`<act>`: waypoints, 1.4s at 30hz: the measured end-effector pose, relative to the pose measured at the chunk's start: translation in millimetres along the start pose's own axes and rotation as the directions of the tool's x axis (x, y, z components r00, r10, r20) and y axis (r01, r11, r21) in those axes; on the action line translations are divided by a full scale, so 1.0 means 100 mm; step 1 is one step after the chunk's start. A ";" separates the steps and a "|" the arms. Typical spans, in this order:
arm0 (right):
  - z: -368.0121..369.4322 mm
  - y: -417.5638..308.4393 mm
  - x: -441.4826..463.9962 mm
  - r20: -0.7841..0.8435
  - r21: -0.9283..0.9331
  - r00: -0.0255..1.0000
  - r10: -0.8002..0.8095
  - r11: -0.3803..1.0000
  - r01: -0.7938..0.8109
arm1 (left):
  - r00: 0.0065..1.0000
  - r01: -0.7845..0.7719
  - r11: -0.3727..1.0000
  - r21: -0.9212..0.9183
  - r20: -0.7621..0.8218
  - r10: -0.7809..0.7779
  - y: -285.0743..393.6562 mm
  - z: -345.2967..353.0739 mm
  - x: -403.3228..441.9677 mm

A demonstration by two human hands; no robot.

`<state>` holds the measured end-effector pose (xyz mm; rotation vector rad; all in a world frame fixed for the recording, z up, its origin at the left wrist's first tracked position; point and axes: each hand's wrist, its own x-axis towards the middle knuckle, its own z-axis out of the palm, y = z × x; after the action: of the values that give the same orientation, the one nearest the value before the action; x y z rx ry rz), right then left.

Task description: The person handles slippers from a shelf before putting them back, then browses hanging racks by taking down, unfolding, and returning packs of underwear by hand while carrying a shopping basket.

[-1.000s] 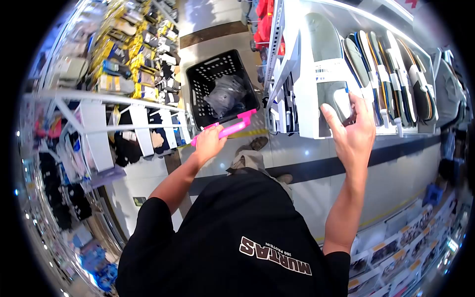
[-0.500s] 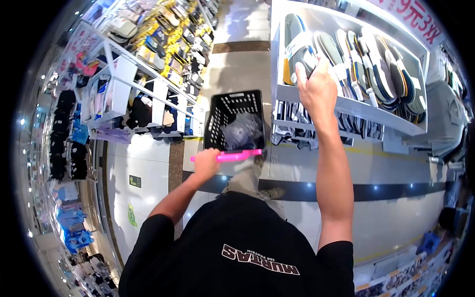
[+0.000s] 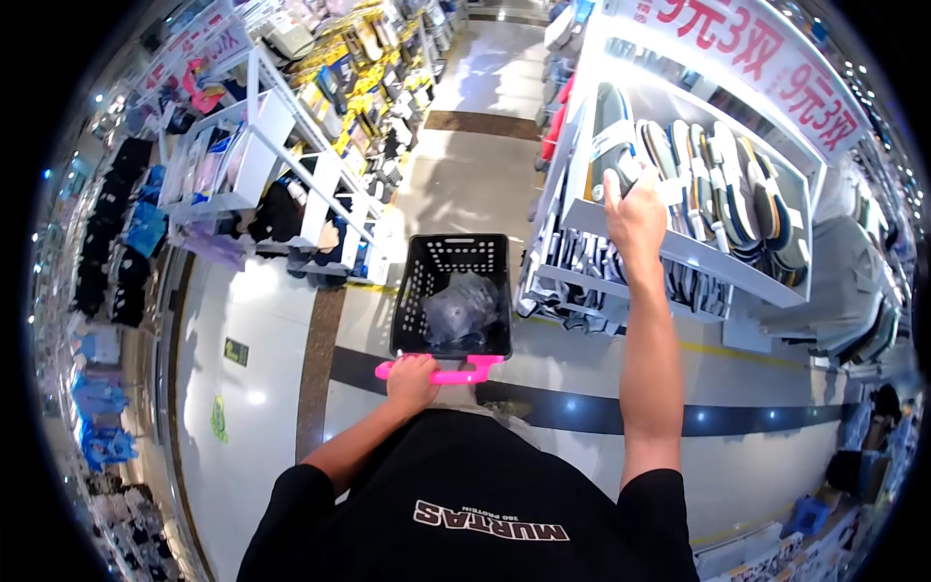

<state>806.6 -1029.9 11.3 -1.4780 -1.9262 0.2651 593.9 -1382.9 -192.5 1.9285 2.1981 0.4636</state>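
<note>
- A brightly lit shop aisle has a pale tiled floor (image 3: 252, 330), crossed by a dark band (image 3: 562, 417).
- Along the left side, display racks carry yellow-carded packs (image 3: 330, 92); on the right, a white bin (image 3: 698, 260) stands near a sign (image 3: 747, 48) with large red lettering.
- In the bin, flat sole-shaped items (image 3: 725, 189) stand in a slanting row, several wrapped with white bands.
- A gray sole-shaped item (image 3: 611, 112) stands at the left end of that row, inside the bin.
- The right hand (image 3: 638, 215) reaches over the bin's front edge to this item's lower end; thumb and forefinger are spread apart there, and whether they grip it I cannot tell.
- The left hand (image 3: 411, 380) has its fingers wrapped around a pink handle (image 3: 458, 376) at the near end of a black basket (image 3: 411, 291).
- Inside the basket, which has perforated walls, lies a clear plastic bundle (image 3: 461, 307).
- The person wears a black T-shirt (image 3: 388, 495) with lettering across the front.
</note>
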 end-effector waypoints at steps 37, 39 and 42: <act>0.70 -0.54 -2.79 0.701 0.691 0.666 -0.256 0.477 -0.543 | 0.921 -0.063 -0.065 -0.996 -0.033 -0.387 -0.26 -0.88 0.92; 0.68 -0.59 -2.73 0.780 0.626 0.554 -0.293 0.347 -0.698 | 0.952 -0.123 -0.106 -0.987 -0.087 -0.294 -0.20 -0.90 0.96; 0.70 -0.67 -2.77 0.778 0.629 0.547 -0.310 0.381 -0.678 | 0.984 -0.066 -0.130 -0.989 -0.043 -0.174 -0.15 -0.92 0.94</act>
<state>744.0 -1288.3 -112.6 -0.7331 -1.5167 2.1782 535.6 -1301.9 -105.5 0.7618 0.9730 1.7107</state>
